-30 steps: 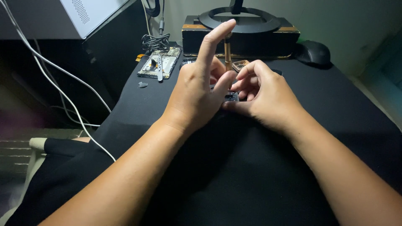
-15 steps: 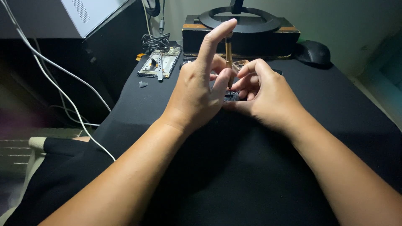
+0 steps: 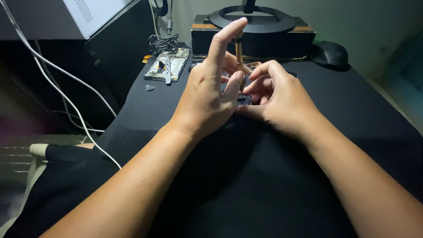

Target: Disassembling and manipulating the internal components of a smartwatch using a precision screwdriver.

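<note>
— Where our two forearms come in from the bottom edge, we see them cross the black cloth (image 3: 273, 185) and converge near the middle of the table. What do we make of the left hand?

— Our left hand (image 3: 207, 94) stands on its edge, back toward us, wrist slightly raised. The index finger points up and away, stretched straight; the thumb and middle finger close on the thin brass-coloured screwdriver (image 3: 239, 53), which stands almost upright between the two hands.

— And the right?

— Our right hand (image 3: 275, 99) lies lower, knuckles up, fingers curled inward and close together. Its fingertips press on a small dark part (image 3: 243, 100) lying on the cloth just beneath the screwdriver's tip. We cannot tell whether the thumb grips the part or only rests beside it; the left hand hides most of it.

— So the tool touches the part?

— The tip comes down to it, but the contact itself is hidden behind our fingers.

— Farther back?

— To the left lies an opened phone frame (image 3: 169, 66) with a dark strip across it, a small grey chip (image 3: 150, 87) near it, and coiled cables (image 3: 163, 42) behind. At the far edge stands a monitor base (image 3: 253, 20) on a dark box, with a black mouse (image 3: 329, 53) to its right. White cables (image 3: 66, 92) hang down at the left.
</note>
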